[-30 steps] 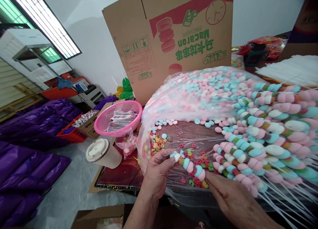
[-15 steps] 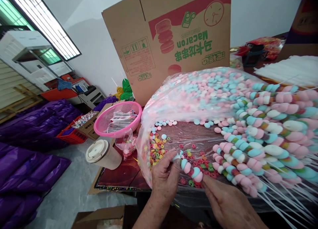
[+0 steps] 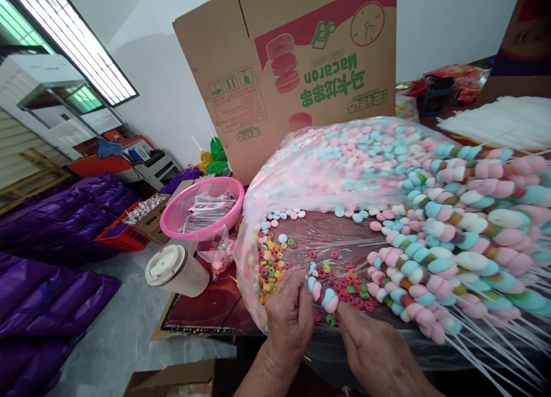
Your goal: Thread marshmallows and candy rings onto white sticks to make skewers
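A marshmallow skewer (image 3: 323, 294) with pink, blue and white pieces slants in front of me. My right hand (image 3: 372, 342) grips its lower end, the fingers pressed together just below the last pink marshmallow. Close beside the skewer's upper end, my left hand (image 3: 290, 302) is closed with curled fingers; what they hold, if anything, is hidden. Ring-shaped cereal pieces, red and green ones (image 3: 352, 288) behind the skewer and yellow and orange ones (image 3: 269, 256) left of it, lie on clear plastic. Finished marshmallow skewers (image 3: 456, 242) are piled at the right, white sticks pointing toward me.
Loose marshmallows (image 3: 361, 150) fill a large clear bag behind my hands. A cardboard box (image 3: 241, 58) stands at the back. Left are a pink basket (image 3: 202, 234) with packets and a lidded cup (image 3: 189, 276). Purple bundles (image 3: 38, 311) lie on the floor; white sticks (image 3: 503, 121) lie far right.
Both hands have moved slightly, the right one a little left with the skewer. My left fingers have slid down from the skewer's tip, which now shows more fully.
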The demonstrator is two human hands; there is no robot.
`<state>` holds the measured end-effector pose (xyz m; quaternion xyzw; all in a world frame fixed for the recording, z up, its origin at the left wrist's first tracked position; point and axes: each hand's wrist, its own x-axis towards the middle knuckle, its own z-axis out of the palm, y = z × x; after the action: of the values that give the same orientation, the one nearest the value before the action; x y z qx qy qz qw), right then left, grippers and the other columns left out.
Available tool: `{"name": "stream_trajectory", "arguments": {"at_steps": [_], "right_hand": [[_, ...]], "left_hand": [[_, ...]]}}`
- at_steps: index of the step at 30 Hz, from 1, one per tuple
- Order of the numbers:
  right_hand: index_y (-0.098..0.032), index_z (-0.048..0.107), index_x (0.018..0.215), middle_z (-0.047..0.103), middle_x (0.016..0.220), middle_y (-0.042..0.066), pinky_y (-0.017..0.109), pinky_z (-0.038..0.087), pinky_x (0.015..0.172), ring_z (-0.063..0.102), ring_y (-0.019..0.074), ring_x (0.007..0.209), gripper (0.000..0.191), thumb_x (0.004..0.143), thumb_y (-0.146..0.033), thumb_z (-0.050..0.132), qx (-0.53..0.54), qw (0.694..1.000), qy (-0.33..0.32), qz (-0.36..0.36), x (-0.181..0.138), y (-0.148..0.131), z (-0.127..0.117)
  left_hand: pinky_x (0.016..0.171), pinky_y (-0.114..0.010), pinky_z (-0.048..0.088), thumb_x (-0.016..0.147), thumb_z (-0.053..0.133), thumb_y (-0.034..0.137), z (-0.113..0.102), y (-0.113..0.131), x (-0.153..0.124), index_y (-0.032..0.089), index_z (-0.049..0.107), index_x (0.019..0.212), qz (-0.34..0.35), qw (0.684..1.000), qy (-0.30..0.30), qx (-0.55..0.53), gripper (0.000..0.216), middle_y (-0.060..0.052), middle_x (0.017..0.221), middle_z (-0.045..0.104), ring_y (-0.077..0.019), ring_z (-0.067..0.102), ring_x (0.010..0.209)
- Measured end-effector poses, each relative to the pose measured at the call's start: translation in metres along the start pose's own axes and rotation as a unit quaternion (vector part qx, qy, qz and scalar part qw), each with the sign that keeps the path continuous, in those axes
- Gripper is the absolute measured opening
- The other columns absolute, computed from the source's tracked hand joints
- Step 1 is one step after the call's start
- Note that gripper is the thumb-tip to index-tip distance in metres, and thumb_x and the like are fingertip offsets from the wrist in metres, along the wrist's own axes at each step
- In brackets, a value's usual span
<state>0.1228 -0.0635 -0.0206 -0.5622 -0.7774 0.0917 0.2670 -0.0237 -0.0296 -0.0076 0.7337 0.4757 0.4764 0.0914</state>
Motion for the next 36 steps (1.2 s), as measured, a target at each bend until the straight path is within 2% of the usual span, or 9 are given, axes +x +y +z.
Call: {"name": "stream_trajectory", "arguments": {"at_steps": [3, 5, 8, 13, 16, 25, 30, 33, 36], "right_hand": [[-0.018, 0.055, 0.076, 0.064, 0.061, 0.004, 0.024, 0.034, 0.049, 0.061, 0.0162, 0.055, 0.026, 0.081, -0.009, 0.031, 0.008, 0.999, 0.007, 0.043, 0.013, -0.003, -0.002], [-0.019, 0.054, 0.071, 0.062, 0.059, 0.004, 0.025, 0.033, 0.049, 0.059, 0.0161, 0.054, 0.028, 0.083, -0.013, 0.029, 0.053, 0.997, -0.019, 0.054, 0.017, -0.005, -0.002], [-0.020, 0.051, 0.067, 0.060, 0.058, 0.002, 0.023, 0.033, 0.050, 0.055, 0.0136, 0.053, 0.032, 0.088, -0.021, 0.026, 0.174, 0.981, -0.061, 0.066, 0.016, -0.009, -0.002], [-0.021, 0.046, 0.066, 0.055, 0.056, 0.001, 0.023, 0.029, 0.047, 0.048, 0.0127, 0.050, 0.033, 0.089, -0.031, 0.026, 0.256, 0.958, -0.085, 0.097, 0.011, -0.018, -0.003], [-0.020, 0.050, 0.071, 0.056, 0.058, 0.001, 0.023, 0.030, 0.048, 0.048, 0.0127, 0.051, 0.033, 0.089, -0.032, 0.026, 0.277, 0.947, -0.116, 0.112, 0.011, -0.022, -0.005], [-0.018, 0.058, 0.087, 0.066, 0.075, 0.007, 0.022, 0.035, 0.057, 0.058, 0.0148, 0.066, 0.026, 0.084, -0.015, 0.032, 0.244, 0.951, -0.150, 0.118, 0.014, -0.035, -0.002], [-0.017, 0.059, 0.079, 0.065, 0.067, 0.005, 0.022, 0.030, 0.051, 0.056, 0.0130, 0.058, 0.024, 0.082, -0.012, 0.035, 0.105, 0.974, -0.163, 0.117, 0.021, -0.018, -0.025], [-0.019, 0.059, 0.085, 0.064, 0.069, 0.003, 0.023, 0.029, 0.051, 0.054, 0.0129, 0.057, 0.024, 0.085, -0.019, 0.035, -0.071, 0.983, -0.057, 0.158, 0.019, 0.022, -0.068], [-0.020, 0.058, 0.078, 0.062, 0.073, 0.006, 0.026, 0.028, 0.052, 0.054, 0.0182, 0.065, 0.021, 0.084, -0.024, 0.038, -0.275, 0.940, 0.002, 0.201, 0.011, 0.066, -0.111]], "left_hand": [[0.089, -0.033, 0.046, 0.082, 0.047, 0.017, 0.000, -0.007, -0.005, 0.021, 0.059, 0.109, -0.124, 0.989, -0.053, -0.065, 0.030, -0.007, 0.105, 0.066, -0.0189, 0.060, 0.099], [0.092, -0.034, 0.043, 0.082, 0.048, 0.026, -0.002, -0.009, 0.000, 0.024, 0.050, 0.120, -0.235, 0.963, -0.002, -0.131, 0.037, -0.008, 0.117, 0.059, -0.0204, 0.053, 0.109], [0.082, -0.034, 0.048, 0.079, 0.053, 0.039, -0.007, -0.005, 0.020, 0.031, 0.038, 0.127, -0.387, 0.867, 0.101, -0.296, 0.051, -0.007, 0.126, 0.050, -0.0210, 0.055, 0.106], [0.064, -0.032, 0.051, 0.075, 0.054, 0.048, -0.003, 0.012, 0.043, 0.017, 0.057, 0.091, -0.478, 0.669, 0.045, -0.568, 0.035, -0.005, 0.077, 0.063, -0.0162, 0.061, 0.066], [0.056, -0.030, 0.050, 0.075, 0.055, 0.046, 0.002, 0.017, 0.045, 0.017, 0.055, 0.079, -0.503, 0.626, 0.057, -0.593, 0.029, -0.001, 0.060, 0.058, -0.0118, 0.055, 0.050], [0.043, -0.020, 0.042, 0.074, 0.058, 0.042, 0.019, 0.025, 0.035, 0.018, 0.044, 0.064, -0.484, 0.681, 0.140, -0.531, 0.029, 0.007, 0.041, 0.044, -0.0067, 0.042, 0.035], [0.050, -0.023, 0.046, 0.074, 0.051, 0.053, 0.027, 0.025, 0.040, 0.019, 0.049, 0.076, -0.458, 0.727, 0.080, -0.504, 0.035, 0.004, 0.053, 0.054, -0.0109, 0.054, 0.046], [0.062, -0.025, 0.047, 0.076, 0.049, 0.053, 0.017, 0.011, 0.045, 0.023, 0.048, 0.106, -0.369, 0.818, 0.069, -0.437, 0.042, -0.003, 0.089, 0.064, -0.0132, 0.060, 0.069], [0.070, -0.025, 0.045, 0.070, 0.063, 0.035, 0.001, -0.013, 0.039, 0.022, 0.059, 0.099, -0.275, 0.929, 0.010, -0.246, 0.032, -0.002, 0.086, 0.064, -0.0144, 0.058, 0.075]]}}
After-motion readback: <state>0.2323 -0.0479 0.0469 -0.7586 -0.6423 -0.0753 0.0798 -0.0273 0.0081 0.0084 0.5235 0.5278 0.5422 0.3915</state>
